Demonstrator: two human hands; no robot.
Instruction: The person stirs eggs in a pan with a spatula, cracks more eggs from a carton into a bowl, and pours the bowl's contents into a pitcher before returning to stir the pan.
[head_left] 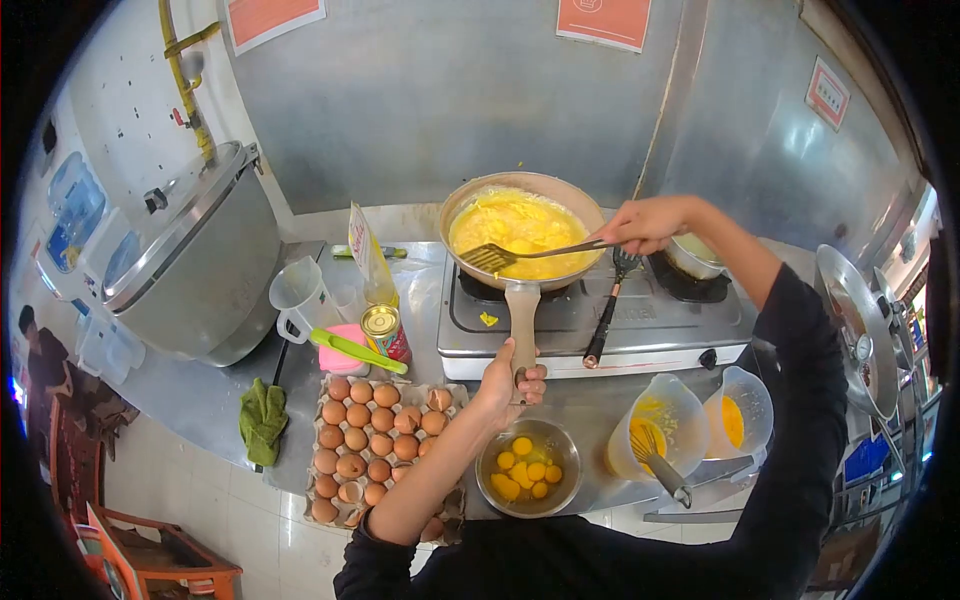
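My left hand point(512, 378) is wrapped round the handle of a pan point(582, 197) on the gas stove point(620, 325). Yellow scrambled egg point(520, 222) fills the pan. My right hand point(640, 224) grips a slotted spatula point(545, 252), its head over the egg at the pan's near left side. Just below my left hand, a metal bowl point(492, 490) holds several yolks in egg white. A carton point(335, 380) with brown eggs and some broken shells lies left of the bowl, partly behind my left forearm. Two clear jugs point(685, 415) with yellow egg stand at right, one with a whisk point(655, 460).
A large steel cooker point(215, 270) stands at left. Near it are a clear measuring jug point(300, 290), a can point(385, 330), green tongs point(358, 350) and a green cloth point(262, 425). Another utensil point(603, 325) lies across the stove, beside a small pot point(695, 258). A person point(48, 365) is at far left.
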